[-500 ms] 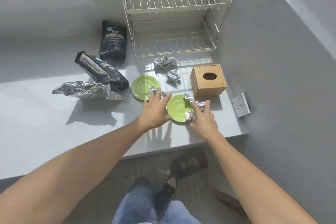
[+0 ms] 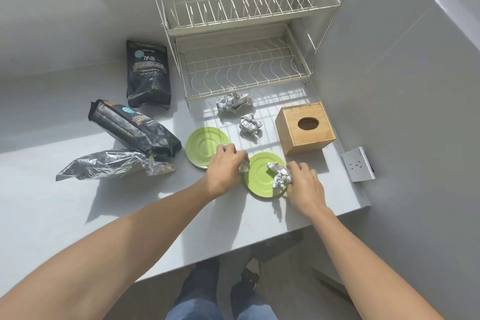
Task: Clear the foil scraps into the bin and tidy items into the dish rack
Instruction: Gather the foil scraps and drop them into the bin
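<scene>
Near the counter's (image 2: 259, 221) front edge, the left hand (image 2: 224, 167) curls closed around a foil scrap (image 2: 243, 166) between two green saucers (image 2: 206, 148), while the right hand (image 2: 305, 186) pinches crumpled foil (image 2: 279, 175) lying on the nearer saucer (image 2: 261, 176). Farther back, two more foil balls (image 2: 233, 102) lie just before the empty dish rack (image 2: 244, 70), beside a wooden box (image 2: 305, 128).

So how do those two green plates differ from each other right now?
The left plate is almost bare, with only the left hand over its right edge. The right plate has a foil scrap lying on it, touched by the right hand. The left plate lies closer to the black bags, the right plate closer to the wooden box. Both lie flat, same green, similar size.
</scene>
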